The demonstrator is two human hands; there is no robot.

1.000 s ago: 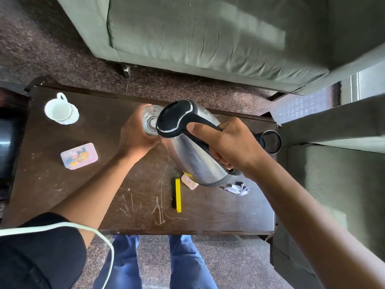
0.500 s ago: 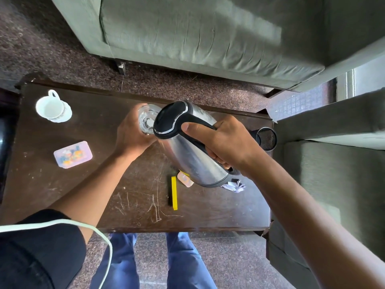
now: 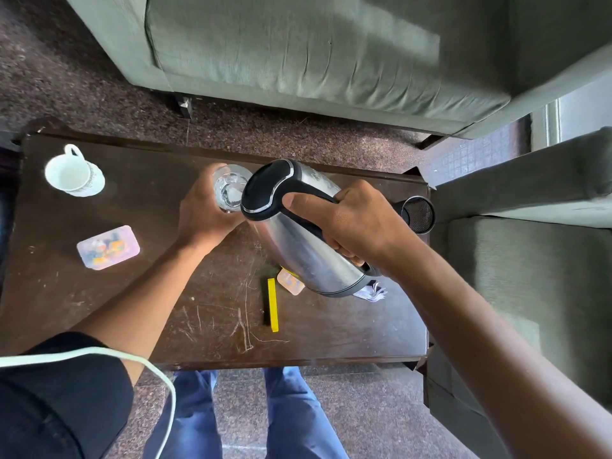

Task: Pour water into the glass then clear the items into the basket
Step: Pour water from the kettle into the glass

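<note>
Dark scratched wood fills the middle of the frame: the coffee table (image 3: 82, 309), and everything you need sits on it or above it. Biggest of the task's things is the steel electric kettle (image 3: 308, 256), tilted hard, its long axis running from lower right up to centre, black lid end leaning toward the drinking glass (image 3: 230, 190). Your right hand (image 3: 351, 226) is wrapped round the kettle's handle, thumb pressed along the top. Your left hand (image 3: 207, 217) curls round the glass from the left and steadies it just left of the kettle's mouth; the spout itself is hidden behind the lid. The glass seems to hold some water, though how much you cannot tell. Judging by this, pouring is under way, so keep the mouth over the rim. The black mesh basket (image 3: 418, 214) stands at the right edge, nearer your right hand. The cup and saucer (image 3: 74, 175) waits upper left.
</note>
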